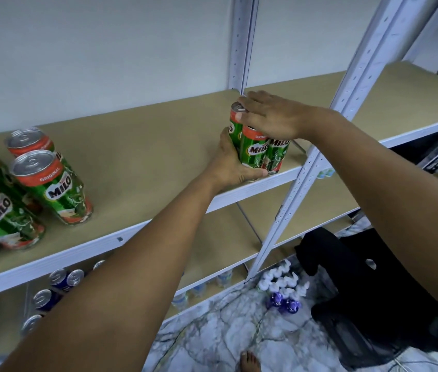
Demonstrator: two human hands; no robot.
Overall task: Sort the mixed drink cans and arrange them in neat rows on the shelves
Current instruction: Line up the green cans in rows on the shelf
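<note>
Gripping a cluster of three green Milo cans (pixel 256 150) between both hands, the person stands at the white metal rack. The cluster sits upright at the right end of the upper shelf (pixel 145 146), close to its near edge and just left of the front upright post (pixel 306 167). The left hand (pixel 235 163) wraps the near left side of the cluster, fingers curled under its lower part. The right hand (pixel 269 118) lies flat across the can tops, fingers spread and pointing left, covering most of the lids. The three cans touch one another.

At the far left of the same shelf stands a second group of Milo cans (pixel 49 181), upright and well apart from the held cluster; their count is cut off by the frame edge. On the lower shelf (pixel 239 237), at left, dark blue cans (pixel 63 280) stand in a row, partly hidden by the left forearm. Purple pump bottles (pixel 283 294) stand on the marble floor (pixel 212 339) beside a black chair (pixel 368 291). A bare foot (pixel 250 361) shows at the bottom edge.
</note>
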